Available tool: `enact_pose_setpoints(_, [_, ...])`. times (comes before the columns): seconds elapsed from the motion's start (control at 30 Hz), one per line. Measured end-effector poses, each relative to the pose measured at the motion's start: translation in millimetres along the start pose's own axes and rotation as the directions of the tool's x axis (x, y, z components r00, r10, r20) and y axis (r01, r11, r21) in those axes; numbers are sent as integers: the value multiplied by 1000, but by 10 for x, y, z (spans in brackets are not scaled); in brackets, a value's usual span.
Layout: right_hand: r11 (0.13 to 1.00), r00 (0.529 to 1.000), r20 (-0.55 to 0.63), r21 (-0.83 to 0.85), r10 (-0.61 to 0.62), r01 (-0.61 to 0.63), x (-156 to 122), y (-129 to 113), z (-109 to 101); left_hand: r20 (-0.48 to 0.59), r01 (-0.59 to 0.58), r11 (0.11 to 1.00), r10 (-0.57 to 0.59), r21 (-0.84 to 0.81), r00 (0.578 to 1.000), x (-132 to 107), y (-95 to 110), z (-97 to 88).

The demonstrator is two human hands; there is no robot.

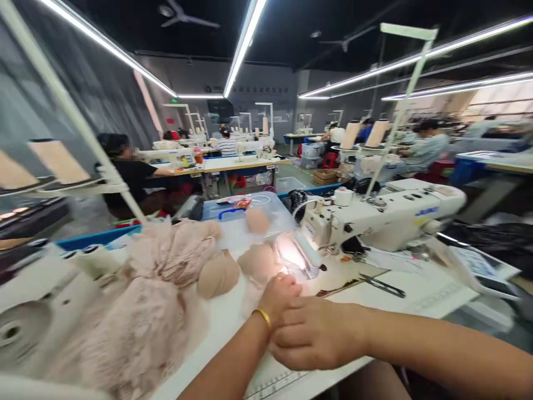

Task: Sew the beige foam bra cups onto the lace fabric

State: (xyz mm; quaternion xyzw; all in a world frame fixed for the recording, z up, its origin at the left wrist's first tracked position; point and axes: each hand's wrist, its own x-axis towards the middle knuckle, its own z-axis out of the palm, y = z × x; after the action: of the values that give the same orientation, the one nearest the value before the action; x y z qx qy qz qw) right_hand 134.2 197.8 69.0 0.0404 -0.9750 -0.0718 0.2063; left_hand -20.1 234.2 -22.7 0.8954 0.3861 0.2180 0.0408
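My left hand (280,297), with a yellow bracelet at the wrist, is closed at the near edge of a beige bra (258,262) in front of the sewing machine (391,216). The machine's lamp lights the cloth there. My right hand (314,333) lies against my left hand and partly over it, fingers curled; what they hold, if anything, is hidden. Left of the bra rests a moulded beige cup (219,273). A heap of pale pink lace garments (141,328) spreads across the table's left side.
Black thread snips (383,285) lie right of the machine bed. Behind the bra stands a clear plastic bin (208,211). Thread cones (62,161) sit on a stand at left. A thread-stand pole (402,105) rises behind the machine. Several people work at machines beyond.
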Motion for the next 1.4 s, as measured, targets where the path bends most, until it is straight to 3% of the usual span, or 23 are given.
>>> enact_pose_setpoints(0.03, [999, 1000, 8, -40, -6, 6, -246, -39, -16, -5, -4, 1000, 4, -4, 1000, 22, -5, -2])
enact_pose_setpoints(0.1, [988, 992, -15, -80, 129, -129, -689, -27, -36, -3, -22, 1000, 22, -16, 1000, 56, -19, -6])
enact_pose_setpoints(0.2, [888, 890, -59, -59, 452, -455, -1171, 157, -17, -7, -38, 999, 38, -24, 999, 79, -33, -19])
enact_pose_setpoints(0.27, [833, 833, -41, -8, 552, -553, -1337, 325, 49, -11, -37, 999, 37, -26, 999, 87, -31, -29])
enact_pose_setpoints(0.5, [849, 854, 35, 92, 519, -520, -1410, 655, 450, -86, 14, 999, -18, -50, 996, 115, 61, 41])
enact_pose_setpoints(0.67, [821, 829, 70, 116, 554, -559, -1530, 701, 490, -41, 151, 987, -153, -63, 987, 180, 199, 21])
enact_pose_setpoints(0.77, [811, 823, 78, 140, 563, -568, -1596, 720, 478, 6, 57, 998, -57, -16, 998, 228, 177, -30])
enact_pose_setpoints(0.9, [818, 840, 54, 201, 540, -539, -1620, 708, 508, -18, -61, 998, 61, 11, 998, 240, 83, -25])
enact_pose_setpoints(1.07, [836, 868, 13, 263, 496, -481, -1600, 679, 502, -43, -75, 997, 75, 1, 996, 239, 69, 2])
enact_pose_setpoints(1.4, [841, 878, 1, 288, 479, -459, -1574, 680, 428, -32, -102, 994, 104, 50, 994, 251, 85, 17])
